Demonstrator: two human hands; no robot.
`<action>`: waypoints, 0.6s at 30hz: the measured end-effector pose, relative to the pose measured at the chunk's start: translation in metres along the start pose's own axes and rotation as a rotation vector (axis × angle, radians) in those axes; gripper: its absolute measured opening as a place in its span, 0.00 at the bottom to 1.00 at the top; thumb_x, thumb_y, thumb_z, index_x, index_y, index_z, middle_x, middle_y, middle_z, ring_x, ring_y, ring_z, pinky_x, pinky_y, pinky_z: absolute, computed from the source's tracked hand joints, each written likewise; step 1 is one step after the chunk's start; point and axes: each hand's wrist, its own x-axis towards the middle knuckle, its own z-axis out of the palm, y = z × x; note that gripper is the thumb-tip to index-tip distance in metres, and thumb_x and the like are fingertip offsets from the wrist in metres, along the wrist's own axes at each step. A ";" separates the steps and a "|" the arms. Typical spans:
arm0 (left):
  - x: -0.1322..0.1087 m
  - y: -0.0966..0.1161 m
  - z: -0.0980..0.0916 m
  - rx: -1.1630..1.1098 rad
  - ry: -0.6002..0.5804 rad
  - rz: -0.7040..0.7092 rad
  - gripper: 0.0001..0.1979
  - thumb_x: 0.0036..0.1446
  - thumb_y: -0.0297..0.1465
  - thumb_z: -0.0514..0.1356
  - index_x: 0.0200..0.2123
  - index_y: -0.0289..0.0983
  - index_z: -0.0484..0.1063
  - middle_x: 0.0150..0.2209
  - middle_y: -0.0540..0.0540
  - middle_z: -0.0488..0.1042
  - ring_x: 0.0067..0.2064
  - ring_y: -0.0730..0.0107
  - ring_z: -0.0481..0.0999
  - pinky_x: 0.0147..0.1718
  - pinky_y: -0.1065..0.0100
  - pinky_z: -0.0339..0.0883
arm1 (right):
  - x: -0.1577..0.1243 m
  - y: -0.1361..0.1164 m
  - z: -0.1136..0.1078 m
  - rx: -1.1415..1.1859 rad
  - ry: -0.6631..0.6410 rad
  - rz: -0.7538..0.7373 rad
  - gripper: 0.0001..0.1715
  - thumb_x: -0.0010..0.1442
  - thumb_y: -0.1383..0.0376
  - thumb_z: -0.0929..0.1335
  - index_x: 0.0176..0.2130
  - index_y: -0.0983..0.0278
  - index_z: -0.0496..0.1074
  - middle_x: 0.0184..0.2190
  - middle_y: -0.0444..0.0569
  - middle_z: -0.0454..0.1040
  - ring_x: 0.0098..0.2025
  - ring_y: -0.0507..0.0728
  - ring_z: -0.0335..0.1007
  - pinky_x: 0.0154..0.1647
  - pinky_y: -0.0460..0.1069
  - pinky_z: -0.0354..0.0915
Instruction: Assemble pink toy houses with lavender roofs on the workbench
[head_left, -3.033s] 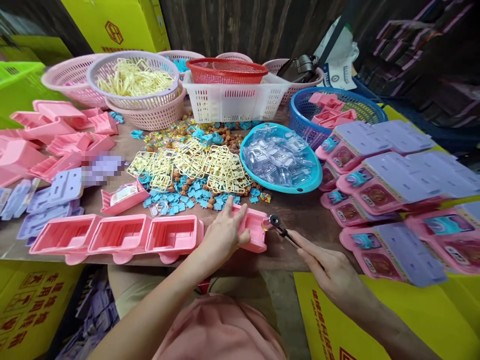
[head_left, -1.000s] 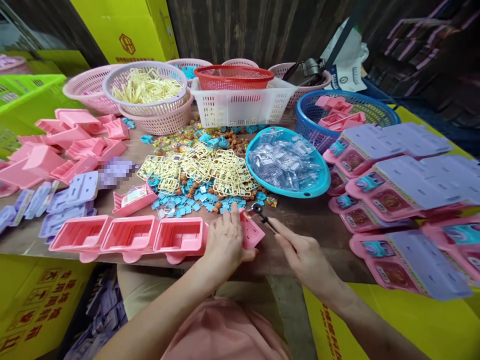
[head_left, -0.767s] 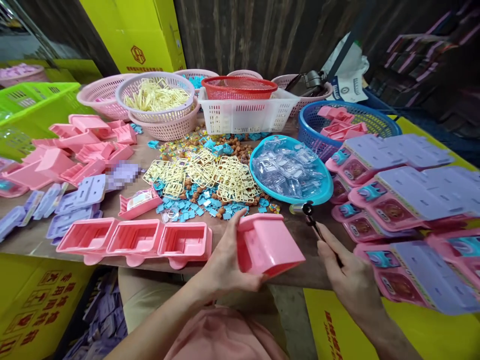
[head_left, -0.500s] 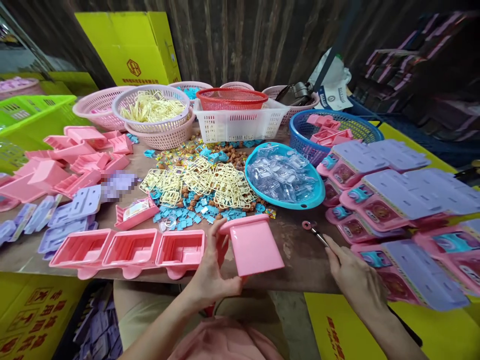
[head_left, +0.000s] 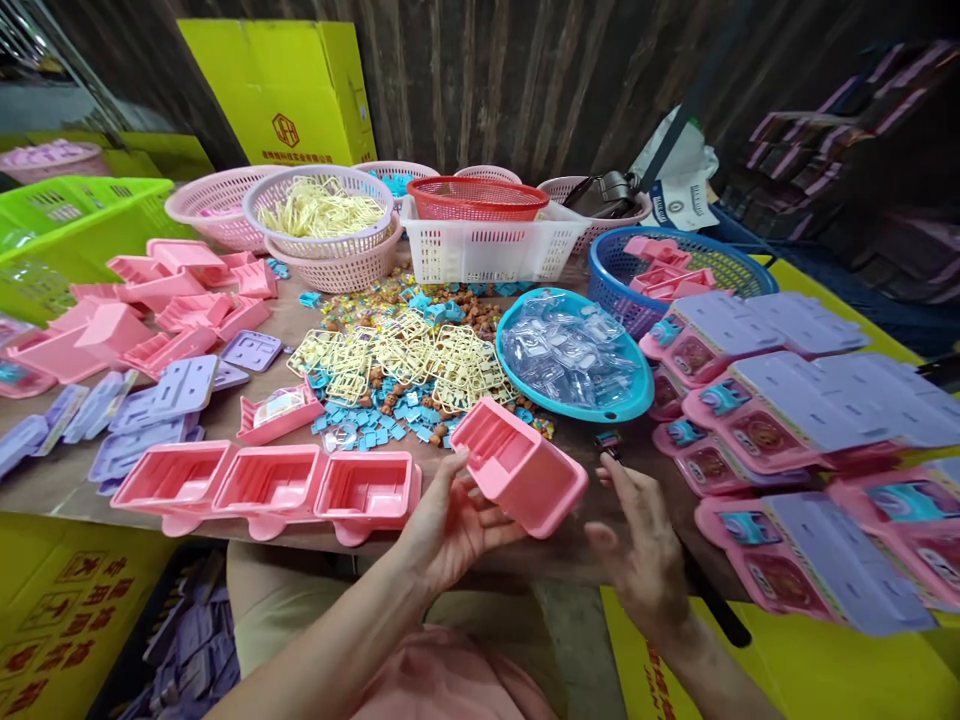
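Note:
My left hand [head_left: 442, 525] is closed on a pink plastic box part [head_left: 519, 465], lifted off the table and tilted with its hollow side facing up and left. My right hand [head_left: 637, 545] is just right of the part and grips a thin dark tool [head_left: 609, 447]. The tool's tip points up near the blue bowl, and its black handle sticks out below my wrist. A row of three more pink box parts [head_left: 262, 480] lies hollow side up along the table's near edge, left of my left hand.
A blue bowl of clear plastic pieces [head_left: 574, 352] sits behind the part, beside heaps of cream frames and small blue bits [head_left: 397, 370]. Finished pink-and-purple toys [head_left: 795, 400] are stacked on the right. Baskets [head_left: 480, 230] line the back; loose pink and purple parts [head_left: 150, 330] lie left.
My left hand picked the pink part up off the table and turned it over until its hollow side shows. My right hand drew the tool back, then moved close beside the part.

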 end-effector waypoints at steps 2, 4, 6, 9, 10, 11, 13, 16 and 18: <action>0.002 -0.003 0.001 -0.065 0.023 -0.085 0.26 0.53 0.44 0.55 0.46 0.28 0.61 0.32 0.39 0.72 0.32 0.62 0.76 0.39 0.58 0.70 | 0.003 -0.021 0.000 0.060 -0.017 -0.023 0.40 0.61 0.46 0.56 0.64 0.62 0.44 0.51 0.58 0.61 0.52 0.65 0.61 0.48 0.59 0.63; 0.002 -0.004 0.000 -0.104 0.035 -0.114 0.26 0.55 0.44 0.52 0.46 0.26 0.61 0.31 0.39 0.72 0.32 0.61 0.76 0.37 0.59 0.71 | 0.007 -0.034 0.003 0.044 -0.022 -0.026 0.46 0.57 0.43 0.59 0.64 0.63 0.42 0.54 0.60 0.59 0.54 0.67 0.57 0.50 0.61 0.61; 0.001 -0.005 -0.001 -0.124 0.035 -0.131 0.26 0.58 0.44 0.49 0.46 0.24 0.62 0.28 0.40 0.71 0.31 0.61 0.76 0.34 0.62 0.71 | 0.010 -0.040 0.007 -0.001 -0.033 -0.030 0.47 0.56 0.44 0.61 0.64 0.63 0.41 0.54 0.60 0.59 0.55 0.67 0.56 0.52 0.62 0.59; -0.001 -0.005 -0.001 -0.152 0.040 -0.159 0.27 0.59 0.45 0.46 0.45 0.24 0.63 0.25 0.43 0.69 0.29 0.63 0.76 0.28 0.67 0.71 | 0.014 -0.044 0.014 -0.057 -0.060 -0.049 0.48 0.55 0.46 0.63 0.64 0.64 0.41 0.54 0.60 0.60 0.54 0.67 0.56 0.52 0.62 0.58; -0.003 -0.006 -0.002 -0.168 0.044 -0.160 0.27 0.59 0.45 0.46 0.44 0.24 0.64 0.23 0.44 0.68 0.27 0.64 0.75 0.26 0.68 0.71 | 0.015 -0.045 0.015 -0.070 -0.066 -0.051 0.48 0.55 0.46 0.63 0.64 0.64 0.41 0.53 0.60 0.60 0.54 0.67 0.57 0.51 0.62 0.59; -0.003 -0.007 -0.002 -0.188 0.046 -0.155 0.26 0.60 0.45 0.46 0.43 0.25 0.65 0.21 0.46 0.67 0.26 0.66 0.74 0.25 0.69 0.70 | 0.015 -0.046 0.017 -0.079 -0.068 -0.050 0.49 0.54 0.46 0.64 0.64 0.64 0.41 0.53 0.60 0.60 0.53 0.67 0.57 0.51 0.62 0.59; -0.005 -0.010 -0.002 -0.232 0.041 -0.140 0.24 0.60 0.44 0.47 0.41 0.26 0.66 0.19 0.49 0.64 0.23 0.70 0.71 0.24 0.71 0.69 | 0.016 -0.048 0.019 -0.089 -0.077 -0.037 0.51 0.53 0.44 0.64 0.64 0.64 0.42 0.52 0.60 0.61 0.52 0.68 0.58 0.49 0.62 0.59; -0.005 -0.017 -0.001 -0.258 0.036 -0.110 0.20 0.60 0.41 0.48 0.39 0.28 0.66 0.20 0.50 0.65 0.18 0.77 0.65 0.24 0.73 0.67 | 0.017 -0.053 0.024 -0.105 -0.085 -0.021 0.55 0.50 0.41 0.64 0.64 0.65 0.41 0.52 0.61 0.62 0.52 0.69 0.59 0.49 0.62 0.60; -0.005 -0.022 -0.001 -0.230 0.046 -0.066 0.18 0.60 0.40 0.50 0.40 0.29 0.67 0.24 0.48 0.68 0.19 0.78 0.66 0.26 0.72 0.68 | 0.018 -0.055 0.027 -0.093 -0.052 -0.024 0.54 0.50 0.42 0.65 0.63 0.66 0.43 0.52 0.62 0.63 0.52 0.69 0.60 0.50 0.63 0.59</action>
